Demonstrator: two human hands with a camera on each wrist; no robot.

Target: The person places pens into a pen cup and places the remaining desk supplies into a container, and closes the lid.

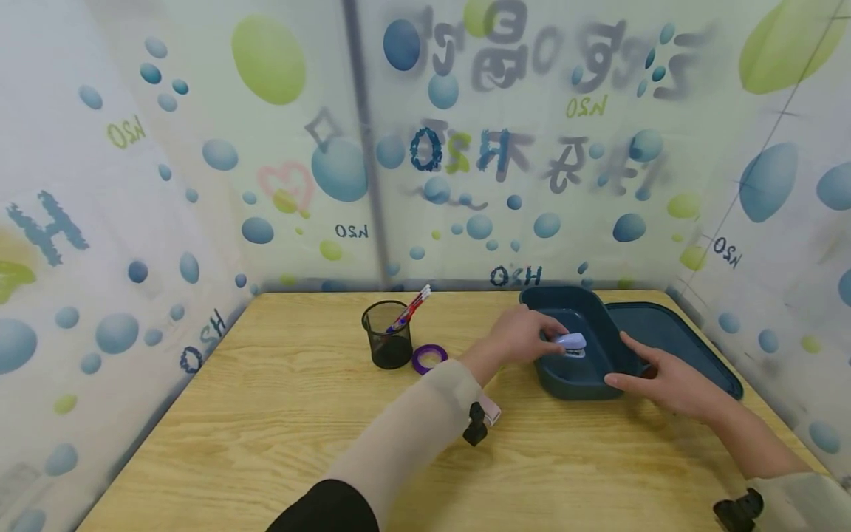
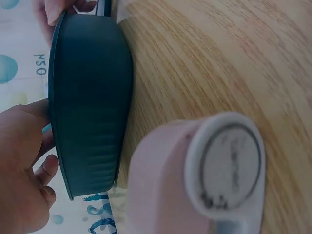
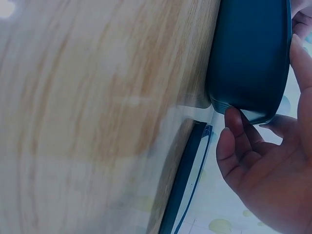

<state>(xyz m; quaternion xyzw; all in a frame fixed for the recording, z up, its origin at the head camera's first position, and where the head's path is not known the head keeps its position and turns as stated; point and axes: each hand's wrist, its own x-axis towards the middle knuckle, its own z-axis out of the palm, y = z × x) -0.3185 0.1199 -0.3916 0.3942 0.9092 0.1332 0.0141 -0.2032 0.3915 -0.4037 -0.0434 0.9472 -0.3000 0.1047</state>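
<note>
In the head view my left hand reaches over the near-left rim of a dark teal box. Its thumb and forefinger pinch one end of a small lavender stapler inside the box. The left wrist view shows this hand at the rim; the box wall hides the stapler there. My right hand grips the box's right side. Its thumb lies near the rim, and in the right wrist view other fingers of this hand curl against the outer wall.
Right of the box lies a flat dark teal lid or tray. A black mesh cup holds several pens. Beside it is a purple tape roll. A pink rounded object, kind unclear, lies below my left wrist.
</note>
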